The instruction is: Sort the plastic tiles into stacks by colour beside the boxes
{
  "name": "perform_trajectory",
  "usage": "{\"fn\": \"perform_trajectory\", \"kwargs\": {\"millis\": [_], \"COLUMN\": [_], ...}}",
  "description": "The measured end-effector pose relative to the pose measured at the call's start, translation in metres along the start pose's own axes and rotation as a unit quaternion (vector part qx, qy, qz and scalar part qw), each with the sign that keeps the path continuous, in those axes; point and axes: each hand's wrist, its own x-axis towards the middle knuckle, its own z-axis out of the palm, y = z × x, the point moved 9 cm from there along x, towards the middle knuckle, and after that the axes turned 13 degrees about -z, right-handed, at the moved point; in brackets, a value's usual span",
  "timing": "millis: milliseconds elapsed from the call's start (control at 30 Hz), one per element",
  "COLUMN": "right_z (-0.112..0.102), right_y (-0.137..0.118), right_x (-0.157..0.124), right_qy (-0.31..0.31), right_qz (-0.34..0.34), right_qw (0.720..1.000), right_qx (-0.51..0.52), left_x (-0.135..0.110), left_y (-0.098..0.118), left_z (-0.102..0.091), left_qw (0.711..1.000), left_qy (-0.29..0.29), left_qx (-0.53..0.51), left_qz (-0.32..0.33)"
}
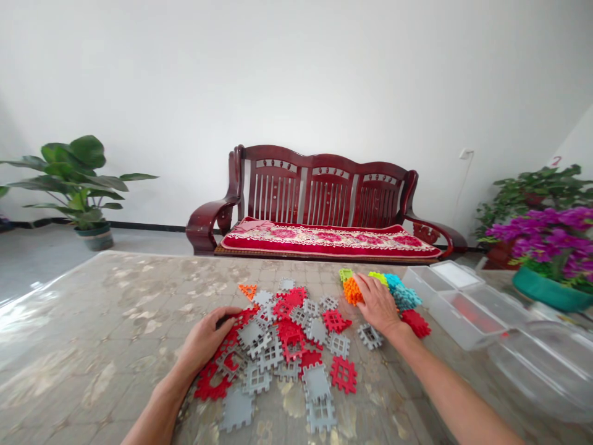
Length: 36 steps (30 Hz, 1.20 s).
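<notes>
A loose pile of grey interlocking building tiles (251, 334) and red interlocking building tiles (344, 374) lies on the table in front of me. At the pile's left edge rests my left hand (208, 337), its fingers and thumb apart beside the red tiles; it holds nothing that I can see. My right hand (376, 303) is over on the right, its fingers closed round a stack of orange tiles (353, 292). Close to it are light green tiles (345, 275), stacked blue tiles (406, 295) and some red tiles (416, 323). The right fingertips are partly hidden.
Clear plastic boxes (470, 318) stand to the right, with something red inside. A rounded clear container (546, 364) lies nearer. Purple flowers in a teal pot (551, 288) are at the right edge. Beyond the patterned table (115, 346) is a wooden bench (324, 185).
</notes>
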Motion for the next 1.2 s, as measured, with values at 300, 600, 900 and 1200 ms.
{"fn": "perform_trajectory", "kwargs": {"millis": [300,600,900,1200], "right_z": [-0.051,-0.025,0.005,0.010], "right_y": [0.016,0.004,0.006,0.012], "right_x": [-0.042,-0.107,-0.099,-0.093], "right_qy": [0.129,-0.038,-0.131,-0.094], "right_qz": [0.122,0.165,0.162,0.177], "right_qw": [0.981,0.981,0.976,0.974], "right_qx": [0.074,0.098,0.071,0.107], "left_x": [0.001,0.004,0.004,0.005], "left_y": [-0.001,-0.001,-0.001,-0.001], "left_z": [0.000,0.000,-0.002,-0.003], "left_qw": [1.000,1.000,1.000,1.000], "left_qy": [-0.001,0.000,0.010,0.013], "left_qx": [0.015,0.006,0.011,0.018], "left_qz": [0.001,0.005,0.018,0.014]}}
